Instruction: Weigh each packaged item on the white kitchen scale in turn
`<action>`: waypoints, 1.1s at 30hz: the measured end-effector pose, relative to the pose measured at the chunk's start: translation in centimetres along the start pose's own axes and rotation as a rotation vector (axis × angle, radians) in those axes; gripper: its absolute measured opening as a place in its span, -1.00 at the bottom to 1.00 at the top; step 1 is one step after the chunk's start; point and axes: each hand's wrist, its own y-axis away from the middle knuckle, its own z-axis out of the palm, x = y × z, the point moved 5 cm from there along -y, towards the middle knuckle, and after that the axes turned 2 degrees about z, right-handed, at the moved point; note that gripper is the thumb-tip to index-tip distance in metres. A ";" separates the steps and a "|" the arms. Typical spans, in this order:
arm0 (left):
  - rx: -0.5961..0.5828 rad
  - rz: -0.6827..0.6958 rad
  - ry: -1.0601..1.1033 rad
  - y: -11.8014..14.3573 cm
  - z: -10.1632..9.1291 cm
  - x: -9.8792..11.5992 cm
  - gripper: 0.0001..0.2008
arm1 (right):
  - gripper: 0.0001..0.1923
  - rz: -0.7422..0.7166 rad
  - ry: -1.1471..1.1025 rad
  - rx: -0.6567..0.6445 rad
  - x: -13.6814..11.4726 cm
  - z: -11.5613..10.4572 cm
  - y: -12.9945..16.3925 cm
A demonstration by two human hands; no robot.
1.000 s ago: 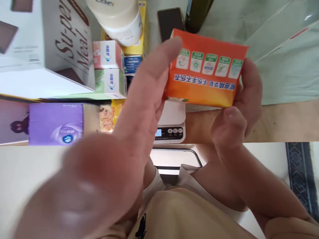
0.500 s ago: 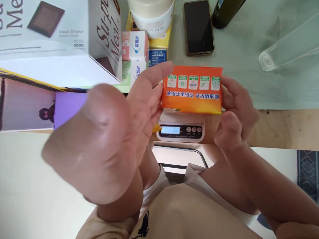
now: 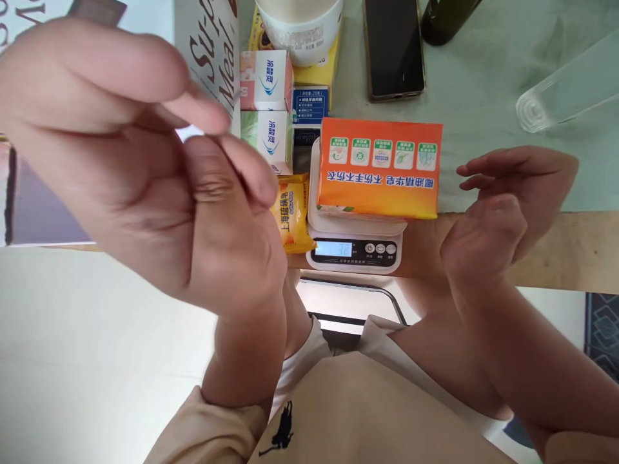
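An orange soap box (image 3: 380, 167) with Chinese print sits on the white digital scale (image 3: 358, 258), untouched by either hand. The lit display seems to read 32. My left hand (image 3: 159, 167) is raised at the left, close to the camera, its fingers loosely bent and nothing visible in them. My right hand (image 3: 507, 206) hovers just right of the box, fingers half curled and apart from the thumb, holding nothing. Between my left hand and the scale lies a yellow-orange wrapped packet (image 3: 294, 216), partly covered by my left fingers.
Two toothpaste boxes (image 3: 265, 80) stand behind the packet, near a white tub (image 3: 302, 32) on a yellow box (image 3: 329, 71). A large meal-shake box (image 3: 207, 38) is at the left. A phone (image 3: 394, 48), a dark bottle (image 3: 445, 19) and a clear glass (image 3: 556, 103) lie farther back.
Both hands have let go of the orange soap box. My left hand has moved up and left, uncovering the yellow-orange packet; my right hand has drawn away to the right.
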 end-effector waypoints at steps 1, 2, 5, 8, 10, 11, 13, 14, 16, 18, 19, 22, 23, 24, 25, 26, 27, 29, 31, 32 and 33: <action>0.008 -0.007 0.009 -0.2 -0.2 -0.2 -0.47 | -0.53 0.006 0.007 -0.002 0.0 -0.1 0.1; 0.015 -0.013 0.018 -0.4 -0.6 -0.2 -0.45 | -0.54 0.009 0.005 -0.003 0.1 -0.2 0.1; 0.045 -0.036 0.045 -0.6 -1.8 -0.2 -0.42 | -0.56 0.009 -0.011 -0.007 0.3 -0.4 0.2; 0.067 -0.068 0.074 -0.4 -1.5 -0.1 -0.42 | -0.57 -0.003 0.012 -0.018 0.6 -0.5 0.4; 0.073 -0.061 0.076 -0.3 -0.5 0.1 -0.45 | -0.56 -0.019 0.025 -0.035 0.8 -0.4 0.5; 0.070 -0.030 0.062 -0.3 0.1 0.3 -0.50 | -0.55 -0.027 0.024 -0.040 0.8 -0.4 0.5; 0.060 0.104 -0.001 -0.5 1.1 0.9 -0.62 | -0.54 -0.034 0.017 -0.047 0.8 -0.3 0.5; 0.044 0.174 -0.074 -0.7 1.6 1.2 -0.63 | -0.55 -0.034 0.013 -0.046 0.8 -0.3 0.5; -0.005 0.316 -0.254 -1.0 2.0 1.4 -0.49 | -0.58 -0.037 0.007 -0.047 0.6 -0.2 0.5; -0.038 0.450 -0.351 -1.1 1.9 1.4 -0.43 | -0.61 -0.043 -0.003 -0.051 0.6 -0.1 0.4; -0.040 0.514 -0.339 -1.0 1.6 1.4 -0.47 | -0.61 -0.051 -0.014 -0.052 0.6 0.0 0.4; -0.018 0.517 -0.194 -0.6 0.7 1.2 -0.41 | -0.62 -0.078 -0.052 -0.049 0.7 0.0 0.5; -0.011 0.442 -0.164 -0.5 0.5 0.9 -0.38 | -0.62 -0.084 -0.059 -0.047 0.8 0.0 0.5; 0.001 0.394 -0.128 -0.4 0.4 0.8 -0.35 | -0.62 -0.090 -0.058 -0.048 0.8 0.0 0.5; 0.029 0.374 -0.098 -0.2 0.4 0.7 -0.33 | -0.64 -0.099 -0.054 -0.052 0.7 0.1 0.5; 0.072 0.392 -0.078 -0.1 0.3 0.8 -0.35 | -0.65 -0.117 -0.048 -0.061 0.5 0.2 0.4; 0.121 0.423 -0.067 0.0 0.2 0.9 -0.41 | -0.65 -0.138 -0.039 -0.082 0.2 0.4 0.3; 0.176 0.424 -0.080 -0.2 0.3 0.8 -0.65 | -0.60 -0.175 -0.018 -0.145 -0.4 1.0 0.1; 0.154 0.302 -0.128 -0.6 0.6 0.5 -0.86 | -0.46 -0.185 -0.011 -0.219 -1.1 1.8 -0.3; 0.128 0.238 -0.145 -0.7 0.7 0.4 -0.89 | -0.39 -0.182 -0.017 -0.255 -1.4 2.2 -0.5; 0.110 0.182 -0.175 -0.7 0.8 0.5 -0.89 | -0.34 -0.179 -0.030 -0.285 -1.7 2.5 -0.6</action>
